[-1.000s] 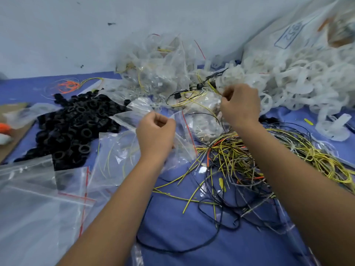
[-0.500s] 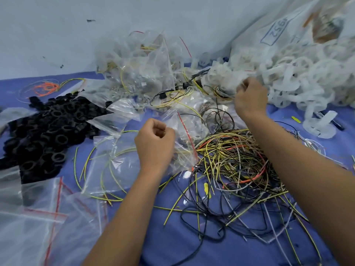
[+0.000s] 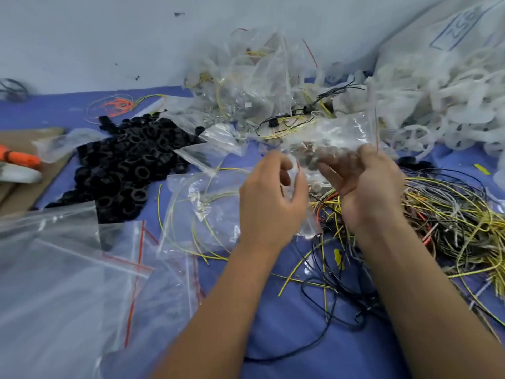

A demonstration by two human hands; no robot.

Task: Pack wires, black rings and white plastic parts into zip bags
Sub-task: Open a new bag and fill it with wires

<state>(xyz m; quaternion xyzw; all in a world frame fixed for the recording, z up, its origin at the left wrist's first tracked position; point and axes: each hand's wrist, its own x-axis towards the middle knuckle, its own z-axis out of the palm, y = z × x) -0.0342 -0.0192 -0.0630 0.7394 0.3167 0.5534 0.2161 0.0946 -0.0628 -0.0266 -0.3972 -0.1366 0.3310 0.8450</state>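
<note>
A clear zip bag [image 3: 336,135] is held up over the blue table between both hands. My left hand [image 3: 270,198] pinches its near left edge. My right hand [image 3: 366,187] grips the bag from the right, palm turned inward, fingers partly spread under the plastic. What the bag holds is blurred. A tangle of yellow, black and orange wires [image 3: 437,214] lies right of my right hand. The pile of black rings [image 3: 128,165] sits to the left. White plastic parts [image 3: 437,105] are heaped at the far right.
Filled zip bags [image 3: 246,77] are stacked against the wall behind. Empty zip bags [image 3: 68,269] with red seals lie at the near left, one with yellow wire [image 3: 202,214] beside my left hand. An orange-handled tool [image 3: 19,160] rests on cardboard at the left edge.
My right hand came back from the white parts pile to meet the left one. Both hands now hold one bag raised between them.
</note>
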